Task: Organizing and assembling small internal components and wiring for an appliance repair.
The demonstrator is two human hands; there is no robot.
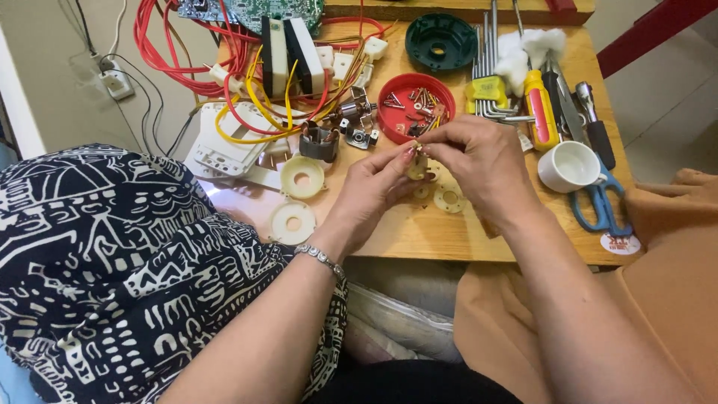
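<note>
We pinch a small cream plastic fitting (419, 166) between both hands just above the wooden counter (404, 224). Our left hand (374, 191) grips it from seven o'clock, our right hand (479, 161) closes on its top from two o'clock, seemingly seating a tiny metal piece. That calls for fine fingertip pressure. At twelve o'clock sits a round red lid of screws (415, 105); smooth cream discs (301, 177) lie at nine.

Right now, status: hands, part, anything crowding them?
Left hand and right hand both pinching a small cream plastic part over the wooden table. Red screw dish just beyond the fingers, cream discs close left. Nothing between the hands.
</note>
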